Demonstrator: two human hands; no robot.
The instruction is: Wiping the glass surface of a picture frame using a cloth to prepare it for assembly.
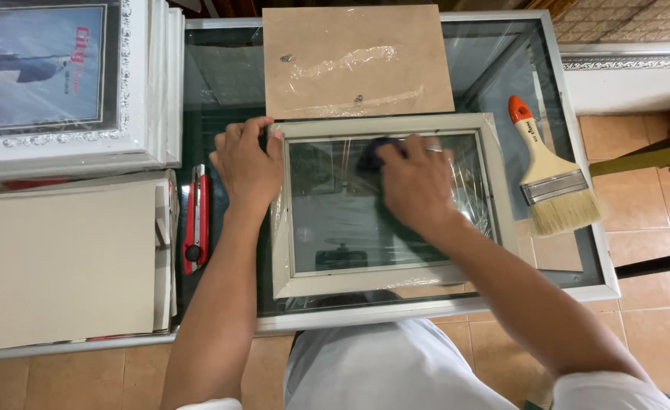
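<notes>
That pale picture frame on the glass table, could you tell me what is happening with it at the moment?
A person stands over the glass table with a pale picture frame lying flat on it. The left hand steadies the frame's upper left corner, while the right hand presses a dark cloth onto the frame's glass. A brown backing board lies just beyond, a paintbrush to the right and a red utility knife to the left.
</notes>
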